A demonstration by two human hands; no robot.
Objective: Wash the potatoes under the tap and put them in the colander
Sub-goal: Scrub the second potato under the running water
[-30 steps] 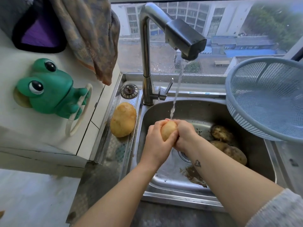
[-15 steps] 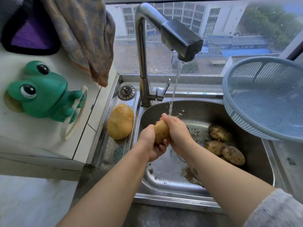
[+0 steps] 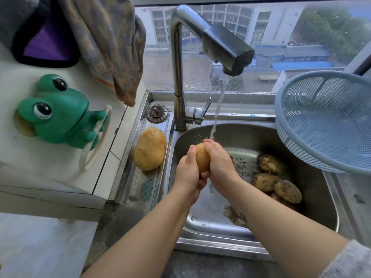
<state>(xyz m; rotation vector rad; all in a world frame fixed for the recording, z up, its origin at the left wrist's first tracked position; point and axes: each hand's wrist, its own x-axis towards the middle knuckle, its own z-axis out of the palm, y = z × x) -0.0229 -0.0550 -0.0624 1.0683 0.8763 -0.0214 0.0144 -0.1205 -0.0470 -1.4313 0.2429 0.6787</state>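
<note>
Over the steel sink (image 3: 313, 217) my left hand (image 3: 188, 171) and my right hand (image 3: 219, 165) both grip one yellow potato (image 3: 202, 158). Water from the tap (image 3: 226, 49) falls onto my right hand's fingertips. Three muddy potatoes (image 3: 269, 163) (image 3: 263, 181) (image 3: 288, 191) lie at the sink's right side. A larger clean potato (image 3: 150, 148) rests on the ledge left of the sink. The pale blue colander (image 3: 301, 149) stands tilted at the right, with nothing in it that I can see.
A green frog holder (image 3: 58, 113) sticks to the white wall at left, with a cloth (image 3: 108, 43) hanging above it. A sink strainer plug (image 3: 157, 113) lies behind the clean potato. Mud sits near the sink drain (image 3: 232, 214).
My hands have turned the potato between them under the stream, and my left hand has slid lower around it. The view has shifted slightly.
</note>
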